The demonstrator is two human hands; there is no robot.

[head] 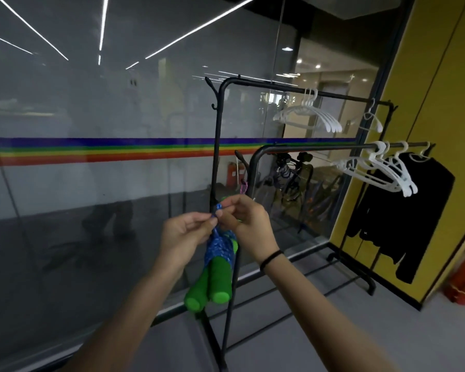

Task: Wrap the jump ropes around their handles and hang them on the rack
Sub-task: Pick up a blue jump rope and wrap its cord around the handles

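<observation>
Two hands, left hand, right hand, pinch blue cord atop jump rope; green handles near-upright, ends down.

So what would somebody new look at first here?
The left hand and right hand, mid-picture, pinch a blue rope wound round green handles. Behind, a rainbow stripe crosses the glass wall; at right, white hangers and a black top hang on a rack.

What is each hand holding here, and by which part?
Both the left hand and right hand pinch the jump rope by the blue cord at its top; the green handles hang free below.
</observation>
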